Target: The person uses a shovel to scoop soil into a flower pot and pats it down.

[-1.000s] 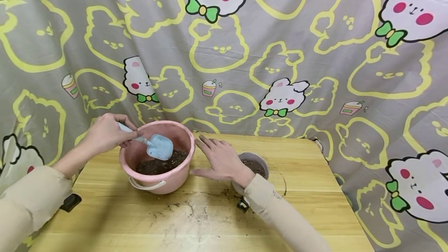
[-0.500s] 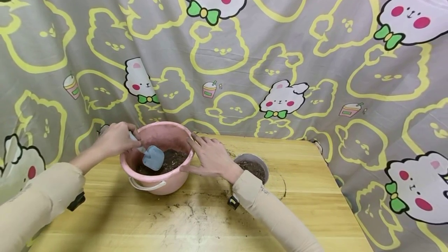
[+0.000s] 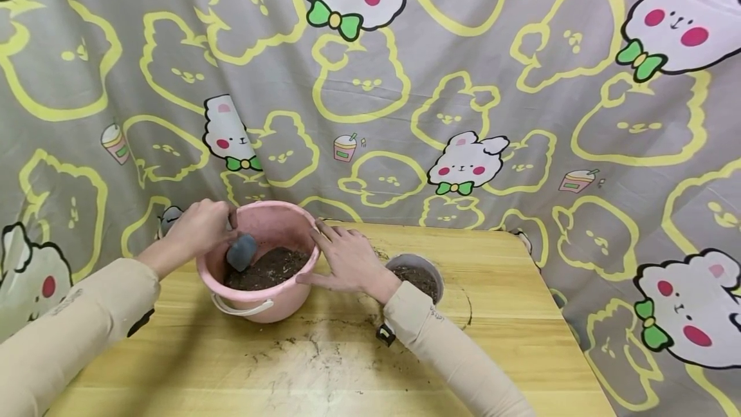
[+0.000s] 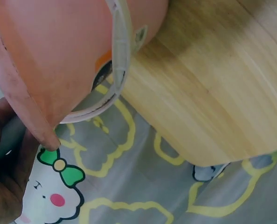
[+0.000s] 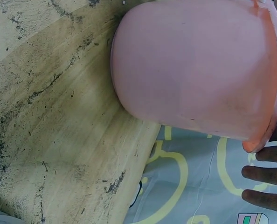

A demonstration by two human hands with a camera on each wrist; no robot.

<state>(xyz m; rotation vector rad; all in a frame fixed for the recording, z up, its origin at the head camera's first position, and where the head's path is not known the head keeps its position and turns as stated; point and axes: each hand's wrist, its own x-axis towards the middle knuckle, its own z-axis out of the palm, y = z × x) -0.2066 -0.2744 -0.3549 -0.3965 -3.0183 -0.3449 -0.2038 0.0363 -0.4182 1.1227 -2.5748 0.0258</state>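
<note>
A pink bucket (image 3: 286, 304) with dark soil (image 3: 274, 269) inside stands at the left of the table. My left hand (image 3: 202, 227) grips the handle of a small blue shovel (image 3: 241, 253) at the bucket's left rim; its blade is down inside, close over the soil. In the left wrist view, the fingers of this hand (image 4: 8, 186) appear beside the rim. On the bucket's right side, my right hand (image 3: 353, 262) rests against the rim with fingers spread and extended. The right wrist view catches its fingertips (image 5: 262, 173) at the rim's edge.
A grey pot (image 3: 439, 283) holding soil stands right of the bucket, partly behind my right wrist. Soil crumbs (image 3: 315, 343) lie scattered across the wooden table (image 3: 509, 352). A patterned curtain (image 3: 370, 114) hangs behind. The bucket's white handle (image 3: 246, 307) hangs in front.
The shovel has gone down and left into the bucket, its blade now darker and nearer the soil. My right hand has shifted left onto the bucket's rim.
</note>
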